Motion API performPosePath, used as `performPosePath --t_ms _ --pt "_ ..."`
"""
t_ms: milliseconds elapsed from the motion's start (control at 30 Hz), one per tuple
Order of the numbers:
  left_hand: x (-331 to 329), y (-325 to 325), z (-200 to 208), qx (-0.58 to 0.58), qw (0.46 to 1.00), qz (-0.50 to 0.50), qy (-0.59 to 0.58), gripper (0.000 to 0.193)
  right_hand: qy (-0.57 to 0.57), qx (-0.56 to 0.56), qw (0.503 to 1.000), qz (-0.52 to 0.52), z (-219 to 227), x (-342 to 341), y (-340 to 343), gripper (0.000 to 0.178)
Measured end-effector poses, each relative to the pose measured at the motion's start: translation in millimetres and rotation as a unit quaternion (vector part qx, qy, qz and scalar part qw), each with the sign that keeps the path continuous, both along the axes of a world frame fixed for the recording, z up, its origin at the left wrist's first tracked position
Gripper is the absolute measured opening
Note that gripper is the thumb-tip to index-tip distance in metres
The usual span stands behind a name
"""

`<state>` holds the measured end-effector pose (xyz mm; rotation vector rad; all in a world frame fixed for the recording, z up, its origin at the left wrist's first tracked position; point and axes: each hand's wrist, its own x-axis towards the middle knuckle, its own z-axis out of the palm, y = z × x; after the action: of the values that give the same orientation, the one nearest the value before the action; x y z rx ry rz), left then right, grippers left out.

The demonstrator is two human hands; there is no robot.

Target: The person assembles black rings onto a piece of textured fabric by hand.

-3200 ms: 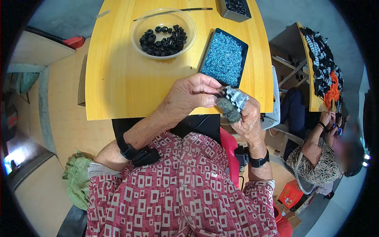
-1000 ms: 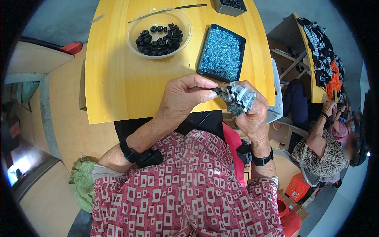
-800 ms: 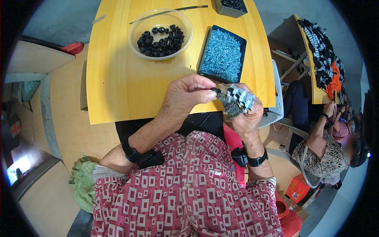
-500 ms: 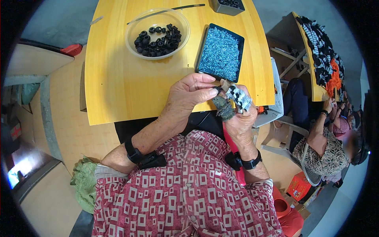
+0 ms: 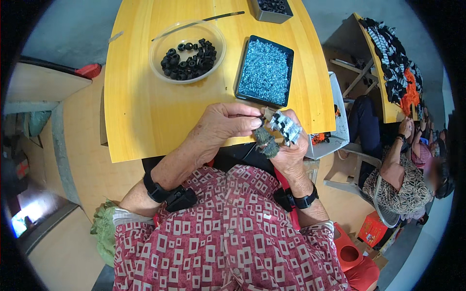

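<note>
My left hand [image 5: 213,125] reaches over the front edge of the yellow table, thumb and forefinger pinched on a small black piece [image 5: 262,118]. Close against it, my right hand [image 5: 293,151] is closed, its fingertips meeting at the same piece. A grey-green fuzzy wrap [image 5: 266,141] and a black-and-white patterned wrap [image 5: 286,127] cover digits of the right hand. Just beyond the hands lies a dark tray [image 5: 262,101] full of small clear-blue pieces [image 5: 264,68]. Farther left, a clear plastic bowl [image 5: 188,81] holds several black ring-shaped parts [image 5: 191,63].
A thin black strip [image 5: 223,16] lies across the table [image 5: 160,126] behind the bowl. At the far edge stands a grey box [image 5: 274,18] of dark parts. To the right are a white bin [image 5: 335,138], a plastic chair [image 5: 347,172] and a seated person [image 5: 400,186].
Both hands have come slightly left and nearer to me in the picture, still together at the small black piece. The table and tray also sit a little lower and further left in view.
</note>
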<state>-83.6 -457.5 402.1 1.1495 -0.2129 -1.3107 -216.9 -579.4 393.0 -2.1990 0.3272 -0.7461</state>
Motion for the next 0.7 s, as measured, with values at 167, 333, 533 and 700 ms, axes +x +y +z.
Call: performPosePath --t_ms 167,333,533,700 --pt "5.0 -5.3 1.3 -0.012 0.999 -0.028 0.020 0.022 -0.016 -0.006 1.000 0.002 5.7 1.3 -0.5 0.025" --pt "-2.0 -4.7 -8.2 -0.037 0.999 0.003 0.011 0.020 -0.030 0.008 0.999 0.014 3.4 2.9 -2.4 0.026" --pt "-4.3 -4.6 -9.1 -0.038 0.998 0.043 0.038 0.018 0.023 -0.055 0.998 0.027 19.1 8.3 -12.4 0.032" --pt "-4.0 -5.0 -3.9 -0.053 0.997 0.046 -0.036 0.018 0.005 -0.165 0.983 0.083 21.7 9.9 -25.3 0.030"
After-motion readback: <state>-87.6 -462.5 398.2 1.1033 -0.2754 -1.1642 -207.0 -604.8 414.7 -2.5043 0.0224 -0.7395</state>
